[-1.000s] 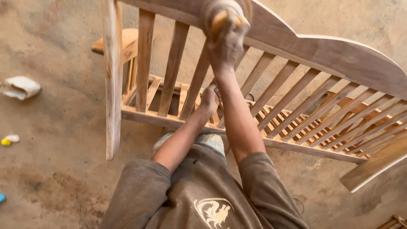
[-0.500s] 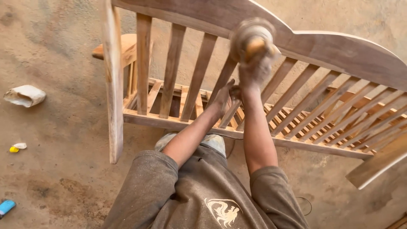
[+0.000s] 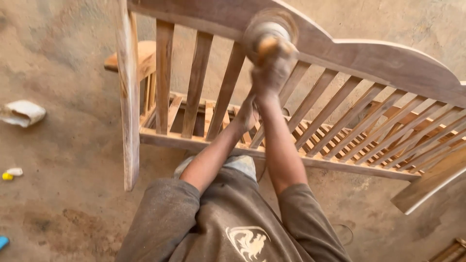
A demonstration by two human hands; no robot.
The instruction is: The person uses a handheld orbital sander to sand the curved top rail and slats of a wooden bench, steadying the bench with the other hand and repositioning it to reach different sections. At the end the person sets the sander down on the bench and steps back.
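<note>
An unfinished wooden bench [image 3: 388, 63] stands before me, its curved top rail above a row of slanted slats. My right hand [image 3: 274, 65] is raised to the top rail and closed on a blurred, roundish rubbing pad [image 3: 268, 28] pressed against the wood. My left hand [image 3: 246, 115] reaches lower and grips one of the back slats [image 3: 224, 97] near the seat frame. Both forearms are dusty. My brown shirt fills the bottom of the view.
The bench's left leg post [image 3: 128, 97] rises close on my left. On the dusty concrete floor lie a crumpled white rag [image 3: 22, 112], a small yellow and white scrap [image 3: 10, 173] and a blue item [image 3: 3, 241] at the left edge.
My right hand with the pad has slid right along the top rail and come back left a little. My left hand has stayed on the slat.
</note>
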